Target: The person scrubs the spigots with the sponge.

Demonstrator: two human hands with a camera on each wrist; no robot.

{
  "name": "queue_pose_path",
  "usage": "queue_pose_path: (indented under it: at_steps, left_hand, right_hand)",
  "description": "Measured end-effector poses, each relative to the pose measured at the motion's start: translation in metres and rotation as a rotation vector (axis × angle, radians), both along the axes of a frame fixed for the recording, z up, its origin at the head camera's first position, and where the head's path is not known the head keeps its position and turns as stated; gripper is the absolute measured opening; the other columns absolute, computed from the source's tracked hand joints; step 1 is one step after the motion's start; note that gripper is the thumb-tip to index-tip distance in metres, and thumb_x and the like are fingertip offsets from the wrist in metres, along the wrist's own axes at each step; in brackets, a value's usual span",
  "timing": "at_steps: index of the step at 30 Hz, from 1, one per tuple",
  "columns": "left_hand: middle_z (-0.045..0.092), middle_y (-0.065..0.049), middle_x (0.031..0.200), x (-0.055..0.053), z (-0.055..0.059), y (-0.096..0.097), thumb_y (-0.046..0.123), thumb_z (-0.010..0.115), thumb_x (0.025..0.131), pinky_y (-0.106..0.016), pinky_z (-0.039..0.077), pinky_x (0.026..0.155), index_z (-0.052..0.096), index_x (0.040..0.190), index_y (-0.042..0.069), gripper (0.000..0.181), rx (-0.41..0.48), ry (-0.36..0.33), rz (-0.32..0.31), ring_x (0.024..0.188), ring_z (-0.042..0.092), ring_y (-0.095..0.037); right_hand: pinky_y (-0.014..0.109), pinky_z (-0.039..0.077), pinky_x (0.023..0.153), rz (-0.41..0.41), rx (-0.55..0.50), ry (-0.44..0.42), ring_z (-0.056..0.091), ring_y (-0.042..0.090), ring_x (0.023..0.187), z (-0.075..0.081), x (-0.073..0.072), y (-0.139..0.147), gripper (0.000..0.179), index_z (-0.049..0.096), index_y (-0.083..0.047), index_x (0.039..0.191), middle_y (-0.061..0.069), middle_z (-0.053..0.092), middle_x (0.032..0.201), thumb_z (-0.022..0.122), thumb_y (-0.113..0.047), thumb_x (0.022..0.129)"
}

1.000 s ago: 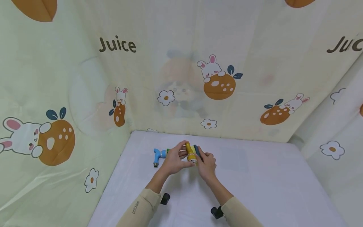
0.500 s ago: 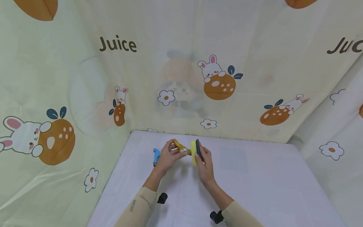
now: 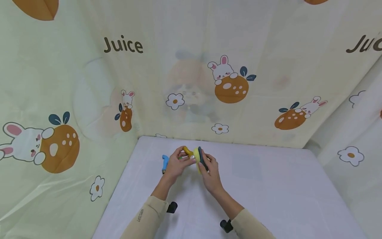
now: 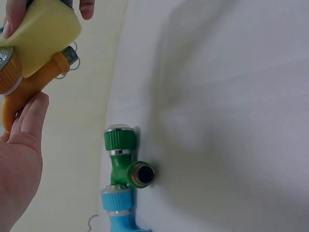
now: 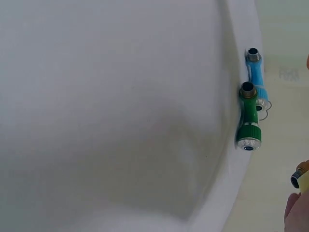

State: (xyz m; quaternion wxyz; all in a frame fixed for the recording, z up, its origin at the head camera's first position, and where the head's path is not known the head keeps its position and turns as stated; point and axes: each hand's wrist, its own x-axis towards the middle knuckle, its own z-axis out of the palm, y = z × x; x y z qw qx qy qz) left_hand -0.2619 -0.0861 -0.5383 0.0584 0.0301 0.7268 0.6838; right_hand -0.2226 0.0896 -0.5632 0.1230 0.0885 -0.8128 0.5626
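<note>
In my left hand (image 3: 176, 166) I hold a yellow-orange plastic tap (image 3: 187, 151), raised above the table, with its threaded end showing in the left wrist view. My right hand (image 3: 212, 176) grips a sponge (image 4: 48, 34) with a yellow face and a dark backing. The sponge's yellow side rests against the tap, covering part of its body. Behind the left hand, a blue tap (image 3: 165, 162) lies on the table. Next to it lies a green tap (image 4: 120, 157), mostly hidden by the left hand in the head view.
A white cloth (image 3: 268, 192) covers the table. Printed curtains (image 3: 191, 119) with rabbits and oranges hang along the back and sides. Black wrist camera mounts (image 3: 226, 226) sit below the forearms.
The left hand has turned the yellow tap from upright to slanted. The right hand has shifted the sponge left, from the tap's threaded end onto its body.
</note>
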Motion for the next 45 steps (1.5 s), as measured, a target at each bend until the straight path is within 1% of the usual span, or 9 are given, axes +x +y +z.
queue_pose_path:
  at_steps: [5,8,13,19,22,29,36,39,45]
  left_hand:
    - [0.065,-0.013,0.133,0.003,0.001,-0.001,0.036,0.090,0.082,-0.047,0.053,0.108,0.045,0.155,0.017,0.088,0.002,0.003,0.008,0.129,0.066,-0.028]
    - [0.065,-0.012,0.132,0.002,0.001,0.000,0.037,0.090,0.082,-0.047,0.053,0.109,0.044,0.156,0.017,0.089,0.004,0.001,0.017,0.128,0.066,-0.027]
    - [0.064,-0.012,0.133,0.000,-0.001,0.000,0.039,0.090,0.082,-0.049,0.052,0.109,0.043,0.157,0.016,0.092,0.017,-0.003,0.031,0.127,0.067,-0.027]
    - [0.064,-0.015,0.134,-0.001,-0.005,0.002,0.039,0.090,0.082,-0.049,0.052,0.110,0.045,0.155,0.016,0.089,0.039,-0.020,0.037,0.123,0.069,-0.025]
    - [0.064,-0.016,0.134,-0.001,-0.005,0.002,0.039,0.090,0.082,-0.049,0.051,0.110,0.045,0.155,0.016,0.089,0.042,-0.018,0.037,0.123,0.069,-0.025]
    - [0.065,-0.013,0.133,0.001,-0.004,0.003,0.043,0.091,0.079,-0.052,0.049,0.112,0.046,0.154,0.018,0.091,0.028,-0.022,0.044,0.123,0.069,-0.024]
    - [0.061,-0.012,0.135,0.003,-0.002,0.009,0.034,0.094,0.078,-0.038,0.060,0.098,0.045,0.155,0.020,0.093,0.033,-0.001,-0.050,0.127,0.066,-0.027]
    - [0.061,-0.013,0.134,0.004,-0.003,0.011,0.032,0.094,0.078,-0.035,0.061,0.095,0.046,0.154,0.019,0.091,0.030,-0.001,-0.061,0.127,0.066,-0.028]
    - [0.061,-0.013,0.137,0.005,-0.002,0.011,0.030,0.094,0.078,-0.036,0.060,0.097,0.045,0.155,0.019,0.092,0.041,0.009,-0.079,0.128,0.066,-0.028]
  right_hand:
    - [0.046,0.038,0.094,-0.071,0.193,0.106,0.045,0.037,0.125,-0.003,-0.002,-0.001,0.056,0.045,-0.025,0.159,0.021,0.044,0.154,0.061,-0.025,0.105]
    - [0.047,0.035,0.091,-0.103,0.265,0.135,0.045,0.038,0.124,-0.001,-0.003,-0.002,0.055,0.045,-0.025,0.159,0.021,0.044,0.154,0.060,-0.030,0.106]
    - [0.048,0.034,0.092,-0.125,0.321,0.159,0.044,0.039,0.124,0.004,-0.003,-0.003,0.054,0.043,-0.026,0.159,0.023,0.042,0.155,0.056,-0.034,0.107]
    - [0.049,0.036,0.089,-0.149,0.384,0.272,0.046,0.041,0.123,0.003,-0.005,0.000,0.053,0.049,-0.019,0.156,0.026,0.045,0.152,0.060,-0.030,0.105]
    - [0.049,0.035,0.089,-0.148,0.405,0.300,0.046,0.041,0.123,0.001,-0.005,0.002,0.053,0.050,-0.018,0.155,0.026,0.044,0.152,0.061,-0.028,0.105]
    - [0.049,0.040,0.088,-0.128,0.417,0.276,0.050,0.041,0.120,-0.003,-0.007,0.006,0.054,0.048,-0.020,0.157,0.026,0.048,0.149,0.060,-0.031,0.106]
    - [0.056,0.044,0.091,-0.175,0.545,0.190,0.049,0.044,0.120,-0.013,-0.010,0.016,0.056,0.050,-0.022,0.156,0.026,0.047,0.148,0.066,-0.028,0.102]
    - [0.056,0.045,0.091,-0.184,0.582,0.189,0.050,0.045,0.118,-0.016,-0.010,0.019,0.056,0.051,-0.023,0.155,0.026,0.047,0.147,0.067,-0.029,0.102]
    - [0.056,0.047,0.090,-0.178,0.562,0.161,0.053,0.044,0.117,-0.018,-0.013,0.024,0.055,0.051,-0.022,0.155,0.026,0.051,0.145,0.066,-0.031,0.102]
